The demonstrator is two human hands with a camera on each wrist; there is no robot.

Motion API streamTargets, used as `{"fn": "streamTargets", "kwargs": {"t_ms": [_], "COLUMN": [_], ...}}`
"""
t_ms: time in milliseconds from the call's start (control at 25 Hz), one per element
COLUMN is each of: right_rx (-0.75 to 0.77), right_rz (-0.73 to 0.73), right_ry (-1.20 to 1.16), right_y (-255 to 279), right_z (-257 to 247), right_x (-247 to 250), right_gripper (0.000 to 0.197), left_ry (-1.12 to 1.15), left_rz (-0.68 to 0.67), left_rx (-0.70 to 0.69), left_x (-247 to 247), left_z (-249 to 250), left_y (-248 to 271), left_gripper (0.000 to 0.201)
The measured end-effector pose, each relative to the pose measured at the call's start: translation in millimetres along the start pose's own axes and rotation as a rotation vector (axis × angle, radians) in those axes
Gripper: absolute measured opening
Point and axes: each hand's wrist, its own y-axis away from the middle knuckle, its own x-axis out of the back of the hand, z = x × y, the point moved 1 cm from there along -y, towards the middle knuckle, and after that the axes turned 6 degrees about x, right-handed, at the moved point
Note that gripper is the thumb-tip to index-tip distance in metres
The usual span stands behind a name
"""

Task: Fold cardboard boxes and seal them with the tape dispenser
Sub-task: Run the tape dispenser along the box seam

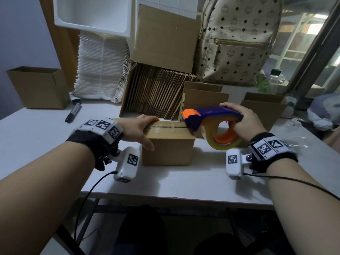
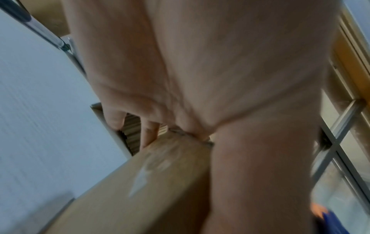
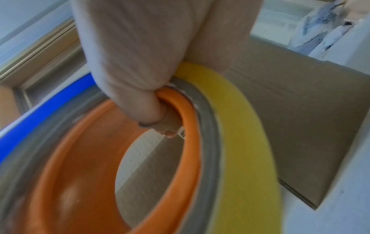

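Note:
A small closed cardboard box (image 1: 168,148) stands on the white table (image 1: 46,153), with clear tape along its top seam. My left hand (image 1: 139,129) lies over the box's left top edge, fingers on top and thumb down the front face. The left wrist view shows the same hand (image 2: 200,71) on the box (image 2: 140,190). My right hand (image 1: 242,120) grips the blue and orange tape dispenser (image 1: 211,124), whose nose sits at the box's right top edge. In the right wrist view my fingers (image 3: 140,71) curl through the orange hub of the tape dispenser (image 3: 84,166).
Behind the box stand a bundle of flat cardboard blanks (image 1: 156,96), open boxes (image 1: 263,107) (image 1: 38,87), a stack of white mailers (image 1: 103,69) and a patterned backpack (image 1: 237,39). A black marker (image 1: 73,111) lies at the left. A bottle (image 1: 272,80) stands far right.

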Motion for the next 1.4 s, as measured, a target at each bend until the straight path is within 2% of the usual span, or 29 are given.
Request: {"fn": "streamTargets", "kwargs": {"t_ms": [600,880,1000,1120,1200,1320,1400], "right_rx": [-0.051,-0.081,-0.074,-0.043,-0.043,-0.087,-0.113], "right_rz": [0.023,0.082,0.098,0.112,0.112,0.122,0.135], "right_ry": [-0.104,-0.069,-0.044,0.008,0.037,0.042,0.034], "right_y": [4,8,7,4,6,12,16], "right_z": [6,5,1,-4,-4,3,10], "right_x": [-10,-15,-15,-12,-9,-5,-2], "right_gripper": [0.065,0.063,0.063,0.064,0.065,0.066,0.067], "left_ry": [0.103,0.142,-0.05,-0.484,-0.663,-0.578,-0.453], "left_rz": [0.008,-0.025,-0.043,0.014,0.08,0.103,0.136], "left_rx": [0.066,0.087,0.14,0.237,0.231,0.189,0.172], "left_x": [11,16,18,18,10,-6,-14], "left_z": [-35,-40,-26,0,17,37,46], "left_y": [12,18,20,18,14,10,7], "left_gripper": [0.098,0.101,0.103,0.102,0.101,0.115,0.113]}}
